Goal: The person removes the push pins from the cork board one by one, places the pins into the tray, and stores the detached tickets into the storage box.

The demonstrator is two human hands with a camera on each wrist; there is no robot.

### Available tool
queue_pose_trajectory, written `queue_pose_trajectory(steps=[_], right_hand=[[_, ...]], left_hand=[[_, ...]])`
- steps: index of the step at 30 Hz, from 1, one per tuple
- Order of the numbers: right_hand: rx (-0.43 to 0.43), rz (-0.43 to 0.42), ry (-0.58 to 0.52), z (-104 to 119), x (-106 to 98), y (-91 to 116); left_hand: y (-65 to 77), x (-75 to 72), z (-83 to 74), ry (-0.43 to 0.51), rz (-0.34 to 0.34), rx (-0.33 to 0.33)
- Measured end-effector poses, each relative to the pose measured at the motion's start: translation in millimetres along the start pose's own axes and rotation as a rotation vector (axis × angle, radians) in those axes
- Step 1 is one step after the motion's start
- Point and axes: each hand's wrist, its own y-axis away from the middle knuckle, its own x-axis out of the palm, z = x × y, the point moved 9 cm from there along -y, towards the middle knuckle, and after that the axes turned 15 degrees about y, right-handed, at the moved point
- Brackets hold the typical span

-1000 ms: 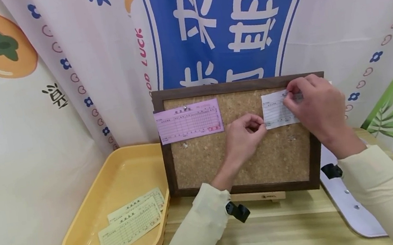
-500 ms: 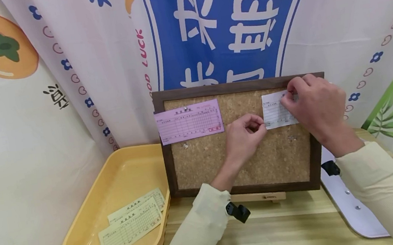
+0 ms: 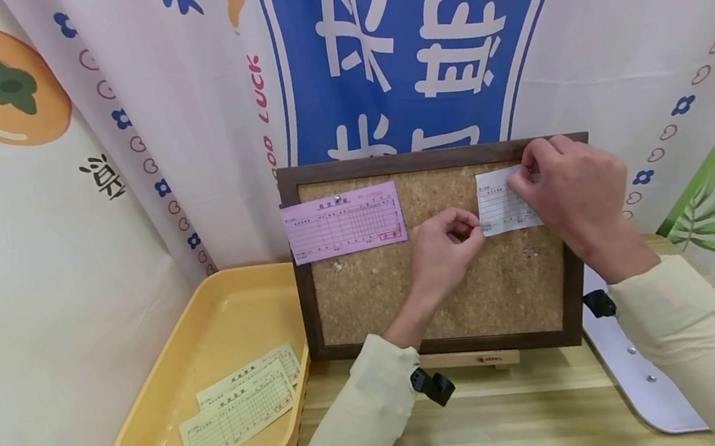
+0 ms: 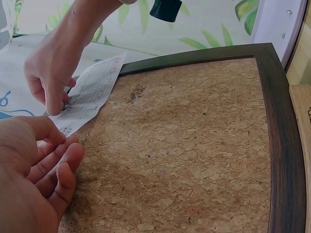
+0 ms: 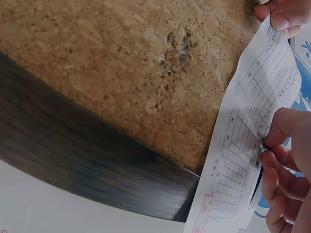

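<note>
A white printed receipt slip (image 3: 496,206) lies against the upper right of a framed corkboard (image 3: 448,294). My left hand (image 3: 445,247) pinches the slip's lower left corner between thumb and index finger. At the slip's top edge, my right hand (image 3: 581,197) pinches a small shiny pushpin (image 5: 265,140), mostly hidden by the fingertips. In the right wrist view the slip's red-stamped end overlaps the dark frame (image 5: 121,160). A purple receipt slip (image 3: 345,228) hangs at the board's upper left under a pushpin (image 3: 337,198).
A yellow tray (image 3: 205,303) left of the board holds two pale green slips (image 3: 237,416). The board leans on a wooden stand (image 3: 470,359) on the wood-grain table (image 3: 480,433). A whitish panel with rivets (image 3: 629,383) lies at the right, partly under my right forearm.
My right hand's thumb and index finger have shifted slightly left along the top of the white slip. The left hand keeps its place at the corner.
</note>
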Motion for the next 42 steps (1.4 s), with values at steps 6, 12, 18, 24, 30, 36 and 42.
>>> queue_pose_trajectory(steps=[6, 12, 18, 24, 30, 36, 42], right_hand=[[0.047, 0.041, -0.013, -0.2, 4.7, -0.9], [0.083, 0.049, -0.018, -1.9, 6.7, -0.6], [0.103, 0.028, -0.040, -4.1, 5.6, 1.5], [0.102, 0.014, -0.046, -4.0, 4.8, 3.2], [0.097, 0.020, -0.055, -3.5, 5.3, 4.6], [0.100, 0.035, -0.075, -5.8, 5.5, 5.9], [0.087, 0.039, -0.070, -5.6, 5.1, 6.1]], left_hand=[[-0.9, -1.1, 0.1, -0.005, -0.007, 0.002], [-1.5, -1.8, 0.2, 0.003, -0.006, 0.002], [-1.3, -0.6, 0.2, 0.002, 0.000, 0.001], [-0.6, -0.3, 1.4, -0.002, -0.006, 0.004], [0.6, -0.7, 0.7, 0.001, -0.007, 0.016], [0.7, 0.4, 0.7, 0.005, 0.002, 0.013], [0.6, -0.8, 0.8, 0.007, -0.002, 0.015]])
